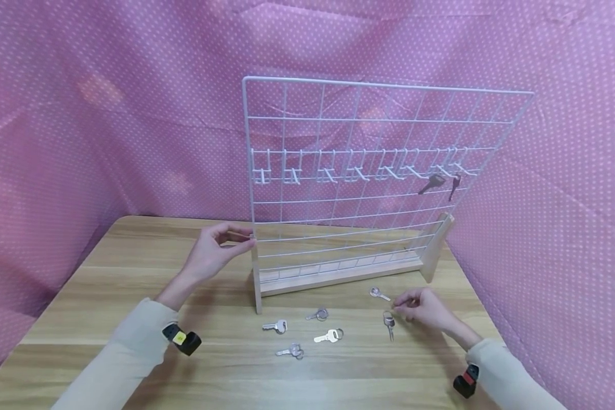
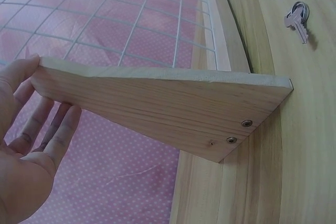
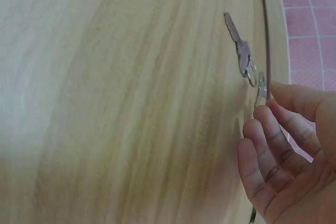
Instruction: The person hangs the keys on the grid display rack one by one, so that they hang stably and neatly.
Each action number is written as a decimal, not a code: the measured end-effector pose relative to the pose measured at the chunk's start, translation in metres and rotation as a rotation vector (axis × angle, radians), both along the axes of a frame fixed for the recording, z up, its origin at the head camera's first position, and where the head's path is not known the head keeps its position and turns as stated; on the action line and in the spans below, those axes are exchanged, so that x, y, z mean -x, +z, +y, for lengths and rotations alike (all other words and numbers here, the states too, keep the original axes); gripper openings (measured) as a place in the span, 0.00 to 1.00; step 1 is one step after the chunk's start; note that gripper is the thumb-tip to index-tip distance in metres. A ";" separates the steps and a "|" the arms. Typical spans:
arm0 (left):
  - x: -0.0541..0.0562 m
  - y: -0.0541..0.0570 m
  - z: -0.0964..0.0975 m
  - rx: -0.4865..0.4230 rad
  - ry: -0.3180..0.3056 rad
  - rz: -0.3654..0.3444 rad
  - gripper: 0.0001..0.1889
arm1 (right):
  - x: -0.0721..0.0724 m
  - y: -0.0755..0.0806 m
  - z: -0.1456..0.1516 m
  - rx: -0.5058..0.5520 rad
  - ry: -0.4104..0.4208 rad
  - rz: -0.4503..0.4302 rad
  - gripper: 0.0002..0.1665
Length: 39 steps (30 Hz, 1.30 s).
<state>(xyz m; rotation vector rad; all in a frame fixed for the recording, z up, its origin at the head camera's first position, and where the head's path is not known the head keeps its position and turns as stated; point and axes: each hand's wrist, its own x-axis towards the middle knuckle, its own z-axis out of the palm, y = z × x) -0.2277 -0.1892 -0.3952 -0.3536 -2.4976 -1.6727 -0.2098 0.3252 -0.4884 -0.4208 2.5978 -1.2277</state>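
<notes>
A ringed key (image 1: 389, 323) is lying before the right end of the rack (image 1: 338, 275), just beside the right hand (image 1: 424, 309); whether its curved fingers are pinching anything, I cannot tell. The left hand (image 1: 214, 250) is pinching the rack's left panel (image 2: 168, 100). Other keys (image 1: 328, 336) are lying before the rack, two hanging from its hooks (image 1: 359, 173).

Just ahead of the right hand (image 3: 289, 156), a key (image 3: 261, 88) and a ringed key (image 3: 243, 56) lie on the table (image 3: 131, 103).
</notes>
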 end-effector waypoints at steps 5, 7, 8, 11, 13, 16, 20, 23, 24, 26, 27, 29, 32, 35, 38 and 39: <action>0.000 -0.001 0.001 -0.001 0.001 -0.001 0.19 | 0.001 -0.005 -0.003 -0.029 0.006 0.000 0.11; -0.001 -0.001 0.001 0.000 0.001 -0.002 0.19 | 0.001 -0.005 -0.004 -0.042 -0.001 -0.006 0.11; -0.001 -0.001 0.000 0.001 0.001 -0.002 0.19 | 0.001 -0.006 -0.004 -0.049 -0.004 -0.009 0.11; -0.001 0.000 0.001 0.007 0.003 -0.003 0.19 | 0.002 -0.007 -0.005 -0.067 -0.008 -0.011 0.11; -0.001 0.000 0.001 0.009 0.004 -0.004 0.19 | 0.003 -0.008 -0.007 -0.075 -0.006 -0.010 0.10; -0.001 0.000 0.001 0.012 0.007 -0.010 0.19 | 0.004 -0.009 -0.009 -0.078 0.000 -0.002 0.08; -0.001 0.000 0.001 0.013 0.009 -0.016 0.19 | 0.003 -0.008 -0.013 -0.110 0.002 0.011 0.04; -0.001 0.000 0.001 0.012 0.010 -0.018 0.19 | 0.002 -0.007 -0.014 -0.145 0.013 0.025 0.01; -0.001 0.000 0.002 0.012 0.010 -0.017 0.19 | 0.002 -0.006 -0.014 -0.150 0.018 0.028 0.00; -0.001 0.000 0.002 0.014 0.010 -0.016 0.19 | 0.001 -0.006 -0.014 -0.157 0.030 0.033 0.02; -0.001 0.000 0.002 0.016 0.010 -0.015 0.19 | 0.001 -0.005 -0.014 -0.158 0.033 0.034 0.02; -0.001 -0.001 0.002 0.018 0.010 -0.012 0.19 | 0.002 -0.005 -0.013 -0.152 0.036 0.026 0.02; -0.001 -0.001 0.002 0.020 0.010 -0.010 0.19 | 0.001 -0.006 -0.012 -0.143 0.028 0.022 0.02; -0.001 0.000 0.001 0.016 0.009 -0.012 0.19 | 0.001 -0.006 -0.011 -0.139 0.020 0.016 0.04; -0.001 0.001 0.001 0.009 0.007 -0.018 0.19 | 0.001 -0.006 -0.011 -0.140 0.015 0.006 0.06; -0.001 0.001 0.001 0.008 0.008 -0.020 0.20 | 0.002 -0.006 -0.011 -0.141 0.017 0.000 0.07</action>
